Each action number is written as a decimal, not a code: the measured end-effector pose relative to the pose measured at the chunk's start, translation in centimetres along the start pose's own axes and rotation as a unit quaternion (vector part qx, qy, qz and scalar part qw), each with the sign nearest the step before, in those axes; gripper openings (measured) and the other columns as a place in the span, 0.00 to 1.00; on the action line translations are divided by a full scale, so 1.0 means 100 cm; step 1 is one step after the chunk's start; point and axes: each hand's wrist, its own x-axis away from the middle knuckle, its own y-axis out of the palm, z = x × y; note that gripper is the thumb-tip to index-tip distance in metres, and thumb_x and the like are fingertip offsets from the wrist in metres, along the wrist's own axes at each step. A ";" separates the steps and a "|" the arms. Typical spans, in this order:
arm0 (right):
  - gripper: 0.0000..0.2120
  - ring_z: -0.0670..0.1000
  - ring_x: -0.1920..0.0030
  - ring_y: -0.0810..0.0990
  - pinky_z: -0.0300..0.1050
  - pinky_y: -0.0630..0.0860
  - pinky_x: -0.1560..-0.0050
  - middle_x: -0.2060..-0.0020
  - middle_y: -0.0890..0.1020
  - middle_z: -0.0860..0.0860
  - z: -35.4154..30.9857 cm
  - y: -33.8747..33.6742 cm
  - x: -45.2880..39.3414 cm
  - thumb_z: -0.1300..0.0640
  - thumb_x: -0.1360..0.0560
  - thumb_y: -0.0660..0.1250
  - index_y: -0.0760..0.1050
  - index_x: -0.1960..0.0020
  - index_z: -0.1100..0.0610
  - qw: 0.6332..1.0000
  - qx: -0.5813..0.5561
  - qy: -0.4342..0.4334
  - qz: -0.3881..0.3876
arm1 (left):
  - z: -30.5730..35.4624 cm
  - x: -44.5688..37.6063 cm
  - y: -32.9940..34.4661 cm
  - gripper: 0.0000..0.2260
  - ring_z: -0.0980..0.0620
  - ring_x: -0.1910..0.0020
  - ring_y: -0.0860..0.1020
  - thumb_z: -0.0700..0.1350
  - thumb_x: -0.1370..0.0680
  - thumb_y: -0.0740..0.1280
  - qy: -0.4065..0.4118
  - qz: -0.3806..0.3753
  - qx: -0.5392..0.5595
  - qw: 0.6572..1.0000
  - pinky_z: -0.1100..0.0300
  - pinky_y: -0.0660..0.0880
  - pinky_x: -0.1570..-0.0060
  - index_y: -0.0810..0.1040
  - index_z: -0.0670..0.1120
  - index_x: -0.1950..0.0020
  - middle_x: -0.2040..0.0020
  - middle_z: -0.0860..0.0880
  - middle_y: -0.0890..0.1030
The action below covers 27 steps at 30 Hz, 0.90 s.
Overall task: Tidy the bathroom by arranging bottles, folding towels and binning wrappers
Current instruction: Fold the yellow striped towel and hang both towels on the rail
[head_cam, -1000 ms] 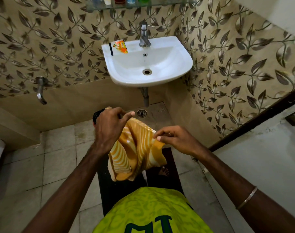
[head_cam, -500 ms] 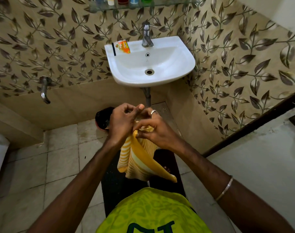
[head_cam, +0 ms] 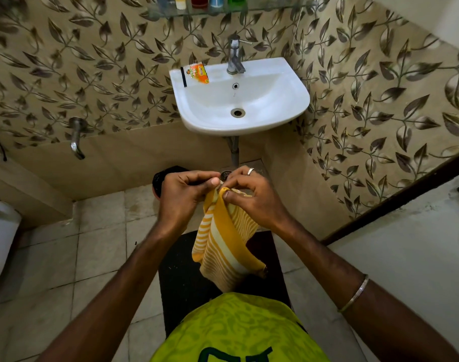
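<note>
A yellow towel with white stripes (head_cam: pixel 227 246) hangs folded in front of me, below the sink. My left hand (head_cam: pixel 182 198) and my right hand (head_cam: pixel 250 199) are close together and pinch its top edge. An orange wrapper (head_cam: pixel 199 73) lies on the back left rim of the white sink (head_cam: pixel 288 100). Several bottles (head_cam: pixel 212 0) stand on the glass shelf (head_cam: pixel 249 9) above the tap; only their bottoms show.
A dark bin (head_cam: pixel 160 178) sits on the floor under the sink, mostly behind my left hand. A black mat (head_cam: pixel 181 278) lies under my feet. A wall tap (head_cam: pixel 75 139) sticks out at left, a toilet (head_cam: pixel 1 236) at the far left, a doorway sill at right.
My hands came together from apart, bringing the towel's two top corners together so that it hangs folded and narrower. The view has shifted slightly.
</note>
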 end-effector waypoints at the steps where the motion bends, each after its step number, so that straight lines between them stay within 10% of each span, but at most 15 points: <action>1: 0.06 0.48 0.49 0.82 0.46 0.81 0.48 0.52 0.82 0.48 -0.002 0.000 0.001 0.58 0.24 0.73 0.84 0.48 0.58 1.000 -0.010 -0.001 0.001 | -0.002 0.001 0.002 0.08 0.50 0.54 0.86 0.41 0.25 0.73 0.014 0.012 -0.014 1.000 0.53 0.83 0.56 0.85 0.44 0.46 0.54 0.48 0.87; 7: 0.07 0.46 0.53 0.85 0.39 0.80 0.54 0.54 0.86 0.50 -0.006 0.004 0.004 0.60 0.24 0.74 0.84 0.46 0.59 0.999 -0.047 0.007 0.025 | -0.007 0.005 0.008 0.11 0.50 0.51 0.86 0.45 0.26 0.74 0.043 0.045 -0.025 0.998 0.43 0.83 0.50 0.85 0.45 0.45 0.51 0.49 0.87; 20: 0.07 0.43 0.63 0.80 0.38 0.75 0.62 0.63 0.82 0.49 -0.003 0.010 -0.003 0.58 0.27 0.77 0.80 0.58 0.60 0.996 -0.066 0.013 0.050 | -0.003 0.016 0.002 0.20 0.54 0.50 0.85 0.54 0.33 0.75 0.049 0.003 -0.013 0.999 0.59 0.82 0.54 0.84 0.47 0.45 0.49 0.50 0.86; 27: 0.15 0.50 0.59 0.84 0.46 0.80 0.57 0.59 0.85 0.53 0.003 0.005 -0.011 0.60 0.29 0.79 0.79 0.44 0.58 0.988 -0.147 0.039 -0.026 | -0.005 0.010 -0.006 0.08 0.54 0.52 0.85 0.41 0.26 0.73 0.100 0.007 -0.063 0.993 0.55 0.82 0.55 0.85 0.46 0.47 0.52 0.51 0.86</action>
